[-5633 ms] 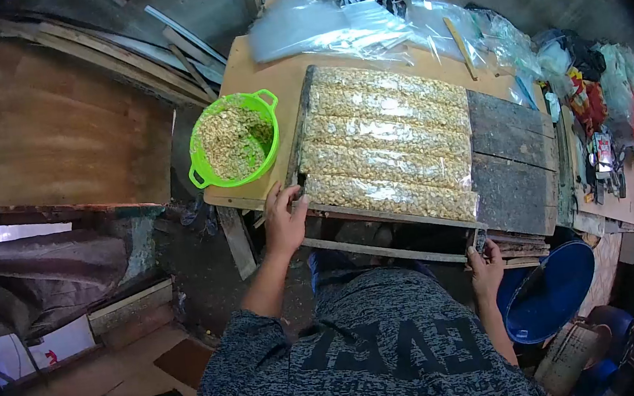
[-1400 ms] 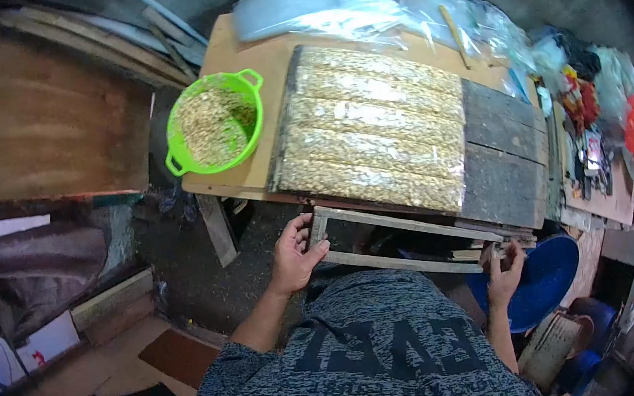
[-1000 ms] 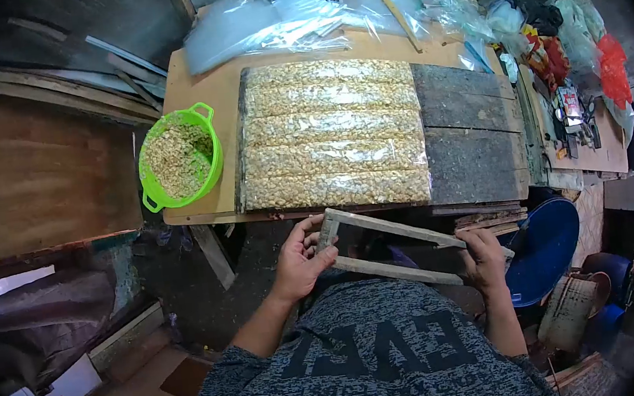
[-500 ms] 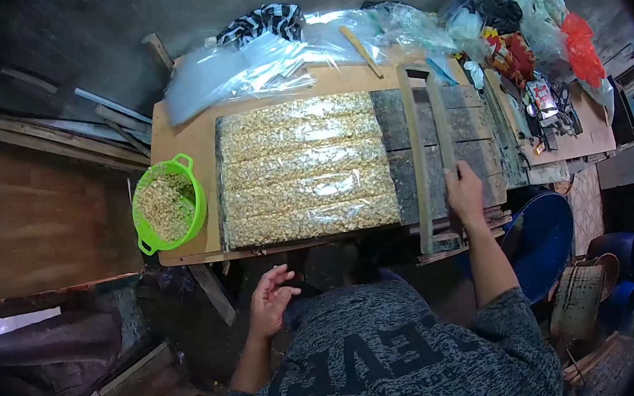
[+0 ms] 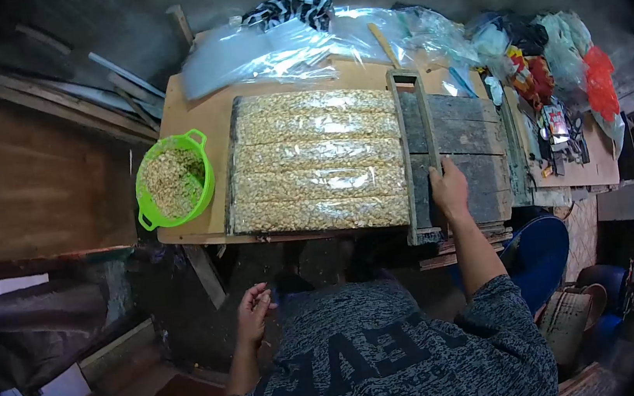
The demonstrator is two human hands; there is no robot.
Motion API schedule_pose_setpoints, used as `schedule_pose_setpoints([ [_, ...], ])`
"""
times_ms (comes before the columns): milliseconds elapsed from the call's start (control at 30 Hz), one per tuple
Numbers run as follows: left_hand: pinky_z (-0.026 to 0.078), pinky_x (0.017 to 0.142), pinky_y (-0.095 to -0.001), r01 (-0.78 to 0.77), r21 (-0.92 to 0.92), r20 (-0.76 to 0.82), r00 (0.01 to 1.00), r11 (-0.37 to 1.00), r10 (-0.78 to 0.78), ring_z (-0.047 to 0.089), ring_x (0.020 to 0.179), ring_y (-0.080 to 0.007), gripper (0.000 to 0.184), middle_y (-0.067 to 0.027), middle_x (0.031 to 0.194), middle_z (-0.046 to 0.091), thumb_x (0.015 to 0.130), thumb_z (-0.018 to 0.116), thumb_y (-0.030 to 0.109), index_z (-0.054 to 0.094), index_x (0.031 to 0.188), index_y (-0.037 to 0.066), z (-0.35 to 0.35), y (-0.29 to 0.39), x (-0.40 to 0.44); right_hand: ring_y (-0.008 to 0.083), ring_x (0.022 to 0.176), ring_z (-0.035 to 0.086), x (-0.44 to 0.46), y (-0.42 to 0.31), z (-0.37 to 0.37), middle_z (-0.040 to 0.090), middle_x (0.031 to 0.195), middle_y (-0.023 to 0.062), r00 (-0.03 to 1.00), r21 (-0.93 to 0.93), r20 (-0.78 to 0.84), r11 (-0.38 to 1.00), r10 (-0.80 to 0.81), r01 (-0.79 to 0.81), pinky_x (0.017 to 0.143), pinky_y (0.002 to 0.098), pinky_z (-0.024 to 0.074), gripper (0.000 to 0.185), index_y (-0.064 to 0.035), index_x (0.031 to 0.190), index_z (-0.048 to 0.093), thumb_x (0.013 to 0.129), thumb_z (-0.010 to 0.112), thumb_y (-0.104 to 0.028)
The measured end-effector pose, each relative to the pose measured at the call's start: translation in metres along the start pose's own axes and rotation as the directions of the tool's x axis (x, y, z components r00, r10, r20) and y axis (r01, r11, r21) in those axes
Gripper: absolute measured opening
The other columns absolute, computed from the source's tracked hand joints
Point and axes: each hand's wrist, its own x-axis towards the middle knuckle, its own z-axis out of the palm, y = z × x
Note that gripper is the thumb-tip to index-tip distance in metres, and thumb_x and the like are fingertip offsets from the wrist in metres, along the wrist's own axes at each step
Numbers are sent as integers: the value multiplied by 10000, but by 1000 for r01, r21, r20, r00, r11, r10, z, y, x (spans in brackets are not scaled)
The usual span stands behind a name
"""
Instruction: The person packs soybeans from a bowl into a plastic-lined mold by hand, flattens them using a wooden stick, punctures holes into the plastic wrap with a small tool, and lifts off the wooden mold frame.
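Note:
My right hand (image 5: 450, 189) is closed round the right bar of a narrow wooden frame (image 5: 408, 156). The frame lies upright across the right end of several clear plastic packs (image 5: 316, 153) filled with pale flakes or grains. These packs lie side by side in rows on a dark board. Under and beyond the frame, bare grey wooden boards (image 5: 470, 133) show. My left hand (image 5: 253, 315) hangs in front of the table edge, away from the packs, fingers loosely curled with nothing visible in them. Left of the packs is a green plastic colander (image 5: 209, 180) with similar loose flakes inside.
Clear plastic sheets (image 5: 239, 62) lie along the table's back edge, with a wooden stick (image 5: 383, 43) beside them. Plastic bags (image 5: 561, 37) pile up at the back right. A blue tub (image 5: 539, 259) stands low on the right. Planks (image 5: 64, 102) lean at the left.
My right hand has drawn the wooden frame left, up to the right end of the packs. My left hand has lowered slightly, its fingers more curled. The view has shifted a little.

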Motion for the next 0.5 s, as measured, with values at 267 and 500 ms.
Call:
schedule_pose_setpoints([
  [267,526,894,-314,-27,-11,84,996,1000,28,631,994,-144,424,-92,1222,610,999,621,218,518,1366,31,-4,3,23,476,966,607,1,-5,-4,660,995,261,994,-80,107,996,-19,28,819,526,477,297,-47,1118,641,903,637,-252],
  [500,531,864,-313,-195,233,93,980,953,177,636,994,-140,486,-170,1250,617,954,683,233,534,1360,13,-16,19,33,428,977,653,7,17,-29,682,1062,255,999,-54,-14,998,33,-34,854,492,489,309,-14,1102,651,935,626,-273],
])
